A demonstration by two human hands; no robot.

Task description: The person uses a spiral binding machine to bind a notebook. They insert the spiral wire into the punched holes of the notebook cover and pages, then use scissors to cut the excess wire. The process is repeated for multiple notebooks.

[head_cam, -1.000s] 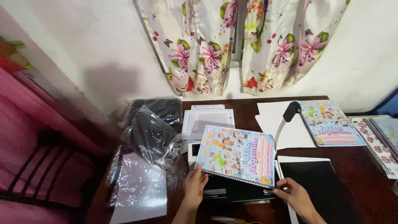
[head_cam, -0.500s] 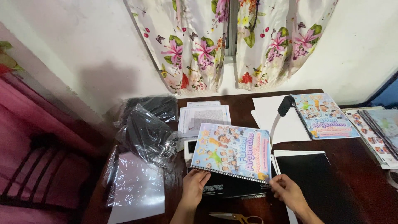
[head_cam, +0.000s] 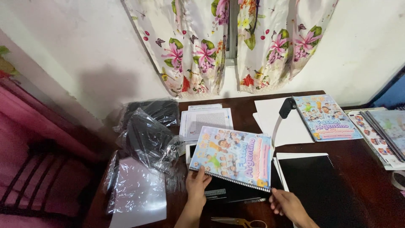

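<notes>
Colourful spiral notebook point(head_cam: 231, 156), spiral edge nearest hands point(head_cam: 198, 183), long axis sideways

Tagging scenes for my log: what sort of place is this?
Probably a home binding workspace: a wooden desk under floral curtains, with spiral booklets, loose sheets and scissors.

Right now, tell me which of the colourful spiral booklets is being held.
The booklet in front of the person: left hand grips its spiral edge, right hand is by its lower right corner. The other two lie untouched at the table's right.
</notes>
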